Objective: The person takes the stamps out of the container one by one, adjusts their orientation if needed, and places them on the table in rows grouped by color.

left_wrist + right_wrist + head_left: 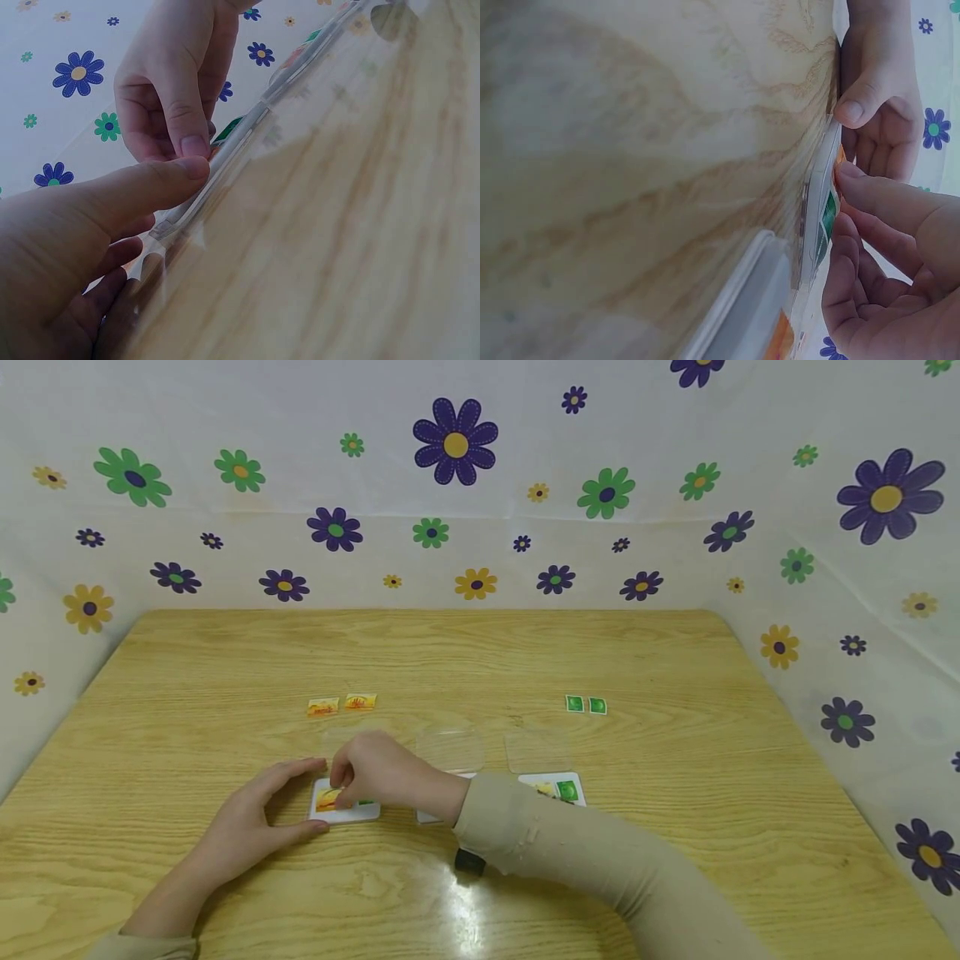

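A flat white case (343, 815) lies at the left of the near row, with an orange picture piece (326, 800) and a green piece (365, 802) on its face. My left hand (247, 818) holds the case at its left end, thumb at the near edge and fingers at the far edge. From above, my right hand (382, 772) pinches the orange piece between thumb and index finger, against the case. In the right wrist view the green piece (829, 214) shows beside those fingertips. My right hand hides part of the case in the head view.
A middle white case (426, 817) is mostly behind my right forearm; another white case (551, 779) lies further right. Clear plastic covers (450, 750) lie behind them. Two loose orange pieces (360, 702) and two green pieces (574, 704) lie farther back on the wooden table (465, 652).
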A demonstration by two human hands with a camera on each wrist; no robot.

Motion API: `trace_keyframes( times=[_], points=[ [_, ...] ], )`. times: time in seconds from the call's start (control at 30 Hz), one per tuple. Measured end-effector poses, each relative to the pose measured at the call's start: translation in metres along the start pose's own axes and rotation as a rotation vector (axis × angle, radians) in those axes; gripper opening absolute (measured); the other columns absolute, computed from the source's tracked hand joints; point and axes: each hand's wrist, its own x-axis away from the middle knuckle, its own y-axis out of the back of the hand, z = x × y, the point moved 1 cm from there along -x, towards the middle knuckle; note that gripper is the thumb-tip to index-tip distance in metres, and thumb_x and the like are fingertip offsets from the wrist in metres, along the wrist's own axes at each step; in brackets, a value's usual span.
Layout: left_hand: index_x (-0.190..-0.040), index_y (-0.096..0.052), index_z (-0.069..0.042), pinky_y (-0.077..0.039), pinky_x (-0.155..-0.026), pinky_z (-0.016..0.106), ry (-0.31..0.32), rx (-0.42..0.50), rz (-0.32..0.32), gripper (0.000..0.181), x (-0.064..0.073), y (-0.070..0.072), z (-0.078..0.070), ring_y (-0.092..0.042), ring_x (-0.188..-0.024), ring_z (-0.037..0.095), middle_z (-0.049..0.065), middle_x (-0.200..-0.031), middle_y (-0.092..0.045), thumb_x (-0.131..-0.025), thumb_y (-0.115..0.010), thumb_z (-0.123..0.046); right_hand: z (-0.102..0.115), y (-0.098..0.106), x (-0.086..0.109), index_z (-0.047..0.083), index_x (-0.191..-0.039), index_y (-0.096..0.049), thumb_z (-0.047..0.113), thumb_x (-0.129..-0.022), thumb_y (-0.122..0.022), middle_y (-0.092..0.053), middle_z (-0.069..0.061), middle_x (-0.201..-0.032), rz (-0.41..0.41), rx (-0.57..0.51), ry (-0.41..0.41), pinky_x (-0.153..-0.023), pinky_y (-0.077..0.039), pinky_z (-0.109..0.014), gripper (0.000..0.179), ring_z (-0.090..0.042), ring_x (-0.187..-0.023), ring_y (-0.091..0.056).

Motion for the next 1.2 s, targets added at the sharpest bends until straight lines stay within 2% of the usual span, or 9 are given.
trace_keyframes(
  times=[0.23, 0.5, 0.63, 0.77, 0.97, 1.2],
  points=[
    [-0.134, -0.053, -0.02, -0.023, -0.098, 0.005, 0.012, -0.004, -0.003, 0.07, 0.0, 0.0, 0.0, -0.042, -0.122, 0.001, -0.004, -0.13, -0.056, -0.072, -0.083, -0.031, 0.0, 0.002, 0.0, 0.012, -0.086, -0.073, 0.017, -0.078, -0.08, -0.06, 0.012, -0.071, 0.016, -0.013, -0.023, -0.06, -0.04, -0.01, 0.012, -0.001, -0.068, -0.052],
    [-0.134, -0.053, -0.021, -0.023, -0.1, 0.006, -0.006, 0.006, 0.002, 0.07, -0.001, -0.001, 0.002, -0.043, -0.122, 0.001, -0.004, -0.128, -0.058, -0.072, -0.083, -0.03, -0.002, 0.01, 0.003, 0.011, -0.091, -0.073, 0.016, -0.081, -0.078, -0.061, 0.01, -0.076, 0.016, -0.07, -0.07, -0.062, -0.042, -0.012, 0.012, -0.002, -0.071, -0.053],
    [-0.134, -0.053, -0.021, -0.023, -0.1, 0.006, -0.01, 0.007, 0.0, 0.069, -0.001, -0.001, 0.003, -0.043, -0.122, 0.002, -0.005, -0.128, -0.057, -0.072, -0.083, -0.03, -0.007, 0.015, 0.003, 0.011, -0.093, -0.073, 0.016, -0.082, -0.077, -0.061, 0.009, -0.078, 0.003, -0.063, -0.083, -0.063, -0.042, -0.012, 0.013, -0.003, -0.072, -0.053],
    [-0.133, -0.054, -0.019, -0.024, -0.1, 0.007, -0.018, 0.01, -0.004, 0.069, -0.002, -0.001, 0.003, -0.044, -0.122, 0.002, -0.005, -0.128, -0.058, -0.072, -0.084, -0.029, -0.015, 0.022, 0.002, 0.011, -0.095, -0.073, 0.017, -0.083, -0.076, -0.061, 0.008, -0.08, -0.022, -0.045, -0.102, -0.063, -0.042, -0.013, 0.013, -0.004, -0.073, -0.053],
    [-0.133, -0.054, -0.018, -0.024, -0.1, 0.007, -0.017, 0.011, -0.005, 0.069, -0.001, -0.001, 0.004, -0.044, -0.123, 0.002, -0.005, -0.127, -0.058, -0.071, -0.084, -0.029, -0.028, 0.034, 0.002, 0.009, -0.095, -0.073, 0.015, -0.083, -0.076, -0.063, 0.005, -0.083, -0.079, -0.104, -0.135, -0.065, -0.044, -0.016, 0.014, -0.007, -0.075, -0.055],
    [-0.132, -0.054, -0.019, -0.023, -0.1, 0.007, 0.004, -0.003, 0.003, 0.07, -0.002, -0.002, 0.006, -0.043, -0.123, 0.002, -0.009, -0.128, -0.057, -0.071, -0.084, -0.032, -0.043, 0.049, -0.003, 0.008, -0.092, -0.073, 0.014, -0.081, -0.077, -0.063, 0.003, -0.082, -0.153, -0.114, -0.169, -0.065, -0.043, -0.017, 0.013, -0.009, -0.075, -0.053]
  ],
)
